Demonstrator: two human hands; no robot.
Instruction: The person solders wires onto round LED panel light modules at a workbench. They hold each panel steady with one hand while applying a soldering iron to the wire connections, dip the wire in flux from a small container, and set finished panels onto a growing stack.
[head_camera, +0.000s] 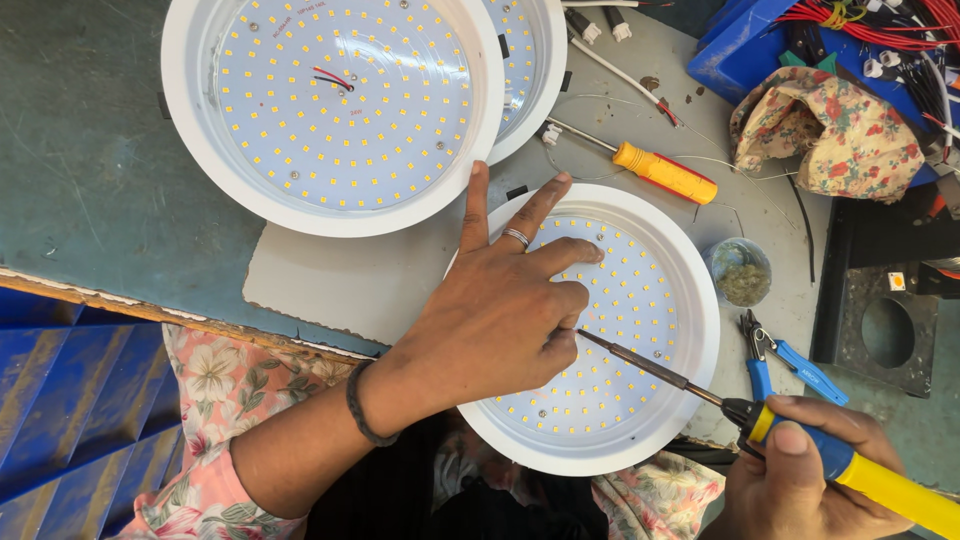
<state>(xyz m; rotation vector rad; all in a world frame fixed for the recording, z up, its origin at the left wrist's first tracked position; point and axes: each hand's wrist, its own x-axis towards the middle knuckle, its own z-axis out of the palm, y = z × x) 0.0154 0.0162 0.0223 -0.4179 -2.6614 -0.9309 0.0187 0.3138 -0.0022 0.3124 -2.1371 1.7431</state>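
Your left hand (500, 310) covers part of the round light (640, 300), so you cannot see where the soldering iron (830, 455) tip touches; it goes under your fingers. The iron's back end is cut off at the picture's edge. Your left hand lies spread on the light, two fingers straight, the others bent. Your right hand (800, 480) is closed around the iron's yellow and blue handle. Blue pliers (775, 355) lie just above your right hand.
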